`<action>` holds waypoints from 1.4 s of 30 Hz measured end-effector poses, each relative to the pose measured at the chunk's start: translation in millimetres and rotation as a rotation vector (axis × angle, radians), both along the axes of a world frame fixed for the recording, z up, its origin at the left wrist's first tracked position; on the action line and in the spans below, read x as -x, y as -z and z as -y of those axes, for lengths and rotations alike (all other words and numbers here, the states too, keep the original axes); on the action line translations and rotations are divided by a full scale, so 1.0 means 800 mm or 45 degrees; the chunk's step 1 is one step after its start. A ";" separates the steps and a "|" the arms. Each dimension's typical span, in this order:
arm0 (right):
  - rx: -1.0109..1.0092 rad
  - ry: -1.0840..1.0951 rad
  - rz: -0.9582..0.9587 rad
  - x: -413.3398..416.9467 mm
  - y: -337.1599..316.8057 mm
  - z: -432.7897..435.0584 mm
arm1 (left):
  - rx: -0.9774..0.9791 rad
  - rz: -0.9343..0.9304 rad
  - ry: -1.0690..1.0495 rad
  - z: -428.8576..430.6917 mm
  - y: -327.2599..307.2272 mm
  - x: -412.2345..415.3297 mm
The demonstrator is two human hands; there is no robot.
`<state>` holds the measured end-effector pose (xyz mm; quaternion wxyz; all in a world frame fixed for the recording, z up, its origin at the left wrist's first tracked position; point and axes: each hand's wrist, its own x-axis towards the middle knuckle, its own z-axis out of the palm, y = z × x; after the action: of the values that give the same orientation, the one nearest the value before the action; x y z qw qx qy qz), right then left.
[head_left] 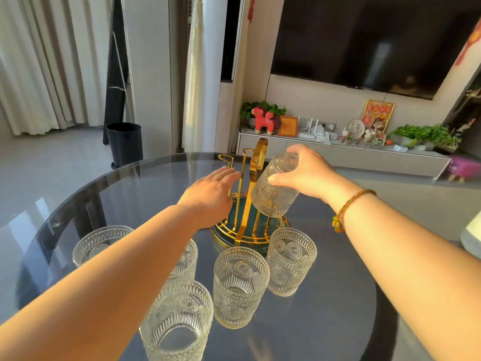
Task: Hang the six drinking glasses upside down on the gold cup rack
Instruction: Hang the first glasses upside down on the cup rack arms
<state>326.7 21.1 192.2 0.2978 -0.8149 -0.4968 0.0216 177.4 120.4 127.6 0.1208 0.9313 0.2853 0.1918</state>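
Right hand [309, 173]: fingers curled around an embossed glass [276, 190], thumb on its near side, remaining fingers over the base. The glass is held inverted and tilted, mouth down, over the right side of the gold cup rack [247, 204]; whether it touches a prong cannot be told.

Left hand [210, 192]: fingers extended, nearly flat and close together, holding nothing, tips at an upright rack prong; contact uncertain.

Five further glasses stand upright on the glass table [338, 295] in front of the rack, one [240, 285] nearest centre.
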 end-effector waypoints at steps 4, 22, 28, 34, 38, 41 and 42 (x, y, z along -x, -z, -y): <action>0.052 -0.010 -0.006 0.002 0.014 -0.015 | 0.012 0.046 -0.003 -0.006 0.004 -0.003; 0.092 -0.027 -0.015 0.010 0.048 -0.030 | -0.011 0.125 -0.022 -0.011 0.016 -0.006; 0.016 -0.044 -0.094 0.012 0.050 -0.022 | -0.038 0.133 -0.011 -0.013 0.018 -0.004; -0.367 -0.002 -0.138 0.016 0.073 0.038 | -0.061 0.114 -0.009 -0.010 0.016 -0.002; -0.509 0.127 -0.276 0.007 0.106 0.088 | -0.091 0.088 -0.006 -0.004 0.012 0.003; -0.461 0.124 -0.490 0.005 0.141 0.116 | -0.111 0.052 -0.017 -0.001 0.007 0.007; -0.421 0.106 -0.574 0.007 0.154 0.122 | -0.114 0.041 -0.021 0.000 0.006 0.009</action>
<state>320.8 -76.8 68.9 0.5304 -0.7495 -0.3810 0.1087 170.3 120.6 123.0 0.0820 0.9301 0.2822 0.2204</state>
